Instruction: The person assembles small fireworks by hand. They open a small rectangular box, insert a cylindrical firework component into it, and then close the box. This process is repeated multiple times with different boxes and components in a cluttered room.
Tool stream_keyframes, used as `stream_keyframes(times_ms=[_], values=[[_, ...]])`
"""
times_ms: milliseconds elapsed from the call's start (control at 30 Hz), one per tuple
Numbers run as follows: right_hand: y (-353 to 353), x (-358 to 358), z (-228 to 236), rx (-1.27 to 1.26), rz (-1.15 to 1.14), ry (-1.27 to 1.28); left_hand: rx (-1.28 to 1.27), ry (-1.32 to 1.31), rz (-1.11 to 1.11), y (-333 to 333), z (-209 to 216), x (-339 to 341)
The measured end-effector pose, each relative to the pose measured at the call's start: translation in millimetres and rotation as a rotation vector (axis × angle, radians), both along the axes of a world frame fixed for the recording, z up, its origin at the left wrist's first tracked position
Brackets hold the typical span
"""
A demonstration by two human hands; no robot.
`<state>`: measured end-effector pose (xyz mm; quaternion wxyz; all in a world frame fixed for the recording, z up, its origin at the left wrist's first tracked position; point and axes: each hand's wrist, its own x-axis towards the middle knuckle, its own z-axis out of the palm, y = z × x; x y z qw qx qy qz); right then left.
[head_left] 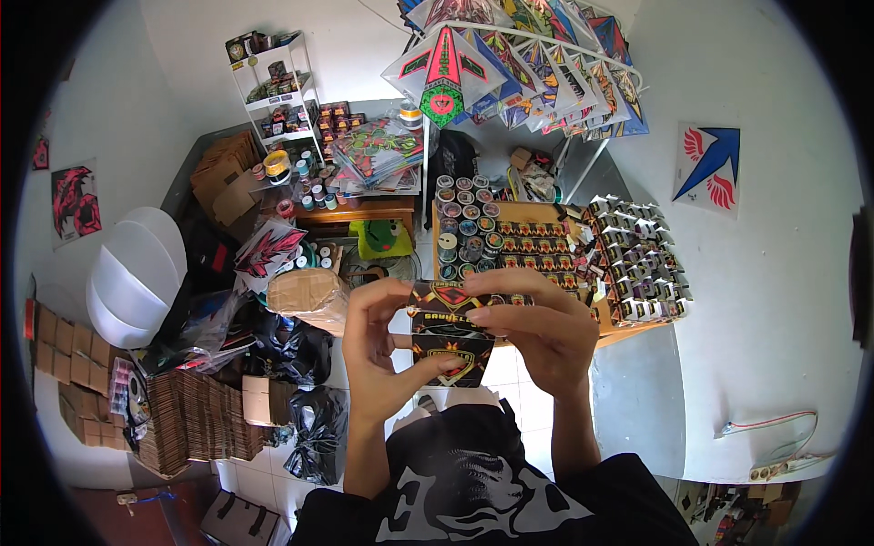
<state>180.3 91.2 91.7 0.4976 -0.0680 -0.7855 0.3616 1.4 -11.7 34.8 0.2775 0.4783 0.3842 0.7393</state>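
Note:
A small black cardboard box (466,348) with red and gold print is held up in front of my chest. My left hand (369,341) is wrapped round its left side, with the thumb across the front face. On the upper right of the box, the fingers of my right hand (553,341) grip its top edge. The top part looks like a flap or lid panel folded up; whether anything lies inside is hidden. Beyond my hands, rows of similar flat printed boxes (537,247) lie on the wooden table (523,212).
Round spools (469,227) stand on the table's left part. Stacked boxes with white flaps (637,264) fill its right end. Bagged kites (537,68) hang from a white rack above. To the left are a taped carton (308,296), black plastic bags (317,432) and stacked folded cardboard (196,419).

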Motion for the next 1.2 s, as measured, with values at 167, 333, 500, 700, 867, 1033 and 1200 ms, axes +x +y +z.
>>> stream_keyframes(times_ms=[167, 333, 500, 700, 867, 1033, 1200], values=[[2.0, 2.7, -3.2, 0.035, -0.003, 0.01, -0.006, -0.055, 0.002, 1.0, 10.9, 3.3], [-0.3, 3.7, 2.1, 0.097, -0.026, -0.034, -0.017, -0.007, 0.003, -2.6, 11.5, 0.9], [0.0, 5.7, 1.0, 0.118, -0.026, -0.039, -0.028, -0.005, 0.004, -5.7, 15.2, 1.2], [0.1, 7.6, 2.0, 0.147, -0.039, -0.058, -0.01, -0.032, 0.021, -8.3, 16.9, 3.7], [2.3, 9.9, -2.8, 0.163, -0.042, -0.056, -0.024, 0.003, 0.02, -10.0, 15.8, 2.8], [3.8, 13.0, 2.6, 0.171, -0.008, -0.11, -0.036, 0.075, 0.053, -10.2, 15.3, 4.0], [-0.5, 13.4, 4.7, 0.113, 0.008, -0.111, -0.061, 0.039, 0.04, -11.6, 14.6, 6.4]])
